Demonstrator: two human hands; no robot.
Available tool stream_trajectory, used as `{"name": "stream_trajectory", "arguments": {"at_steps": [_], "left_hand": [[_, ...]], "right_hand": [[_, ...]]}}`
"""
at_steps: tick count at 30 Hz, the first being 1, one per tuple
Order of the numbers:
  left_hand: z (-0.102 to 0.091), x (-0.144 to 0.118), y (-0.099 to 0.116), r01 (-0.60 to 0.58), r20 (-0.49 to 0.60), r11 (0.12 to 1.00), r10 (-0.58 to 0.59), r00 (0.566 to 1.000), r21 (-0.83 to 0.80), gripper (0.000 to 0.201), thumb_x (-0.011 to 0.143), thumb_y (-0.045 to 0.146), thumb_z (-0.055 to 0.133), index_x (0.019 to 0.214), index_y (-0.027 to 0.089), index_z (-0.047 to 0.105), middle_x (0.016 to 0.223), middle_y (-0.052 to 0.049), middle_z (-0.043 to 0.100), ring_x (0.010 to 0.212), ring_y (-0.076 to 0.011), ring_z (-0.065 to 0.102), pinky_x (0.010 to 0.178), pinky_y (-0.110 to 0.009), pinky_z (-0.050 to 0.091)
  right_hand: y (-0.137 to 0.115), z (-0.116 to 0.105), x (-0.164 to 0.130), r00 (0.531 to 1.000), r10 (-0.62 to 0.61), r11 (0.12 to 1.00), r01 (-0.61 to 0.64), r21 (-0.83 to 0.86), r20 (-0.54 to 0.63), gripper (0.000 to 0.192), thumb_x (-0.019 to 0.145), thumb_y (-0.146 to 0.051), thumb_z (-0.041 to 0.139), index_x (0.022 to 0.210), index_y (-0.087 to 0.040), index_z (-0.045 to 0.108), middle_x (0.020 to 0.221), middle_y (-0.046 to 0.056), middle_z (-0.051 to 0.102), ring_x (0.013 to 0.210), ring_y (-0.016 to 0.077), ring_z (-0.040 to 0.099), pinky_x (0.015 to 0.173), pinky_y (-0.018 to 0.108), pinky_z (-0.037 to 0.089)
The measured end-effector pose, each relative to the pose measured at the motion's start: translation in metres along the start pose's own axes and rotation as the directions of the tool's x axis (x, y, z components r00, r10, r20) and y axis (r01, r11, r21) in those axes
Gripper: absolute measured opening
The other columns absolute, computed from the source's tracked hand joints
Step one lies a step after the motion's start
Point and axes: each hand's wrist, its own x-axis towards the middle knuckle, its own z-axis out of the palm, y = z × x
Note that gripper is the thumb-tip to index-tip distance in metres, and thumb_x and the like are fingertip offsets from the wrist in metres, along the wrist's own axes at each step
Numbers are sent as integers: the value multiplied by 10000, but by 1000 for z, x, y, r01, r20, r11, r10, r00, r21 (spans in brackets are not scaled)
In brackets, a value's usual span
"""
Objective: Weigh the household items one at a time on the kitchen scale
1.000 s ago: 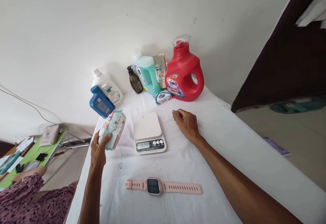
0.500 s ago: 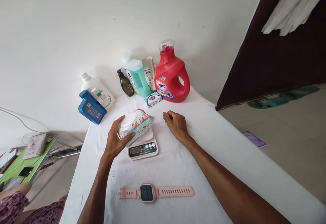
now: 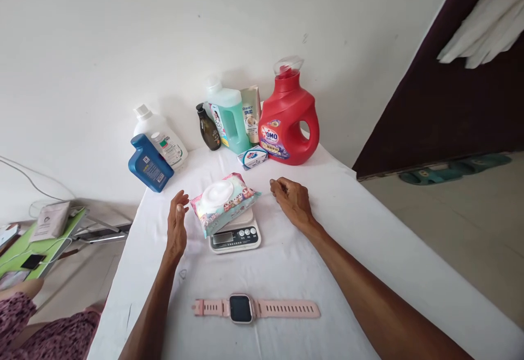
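The wipes pack point(image 3: 224, 202) lies on the scale point(image 3: 234, 233) mid-table. The left hand point(image 3: 177, 229) hovers just beside it, fingers spread, holding nothing. The right hand point(image 3: 292, 200) rests loosely curled on the table point(image 3: 368, 229), empty.

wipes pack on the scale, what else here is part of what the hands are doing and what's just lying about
In use:
wipes pack, lying on the kitchen scale
left hand, open beside the pack, not touching it
right hand, resting on the white tablecloth

Lying about:
pink smartwatch
red detergent jug
teal bottle
dark bottle
blue bottle
soap box
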Motion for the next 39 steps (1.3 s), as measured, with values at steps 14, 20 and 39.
{"name": "stream_trajectory", "arguments": {"at_steps": [14,20,39], "left_hand": [[-1,8,-35,158,-116,987,-159,980,-22,718,965,817,443,1202,179,672,1183,-143,751,1064,-270,753,1052,-469,568],[-1,7,-31,150,-103,988,-146,984,23,667,990,775,439,1175,178,674,1196,-140,743,1032,-263,752,1017,-455,569],[0,6,-30,69,-60,990,-62,996,123,611,1018,726,405,1080,200,708,1164,-133,743,1031,-260,728,993,-441,572]], "right_hand": [[-2,2,-3,999,33,999,-33,-35,16,396,911,-538,510,685,-227,609,661,39,679,607,189,605,665,335,463],[-4,1,-3,998,54,998,-53,-38,12,375,916,-511,533,691,-225,624,646,32,680,603,191,624,658,330,472],[0,2,-3,999,41,999,-40,-31,14,378,935,-508,517,708,-224,619,673,42,679,617,192,615,680,344,496]]}}
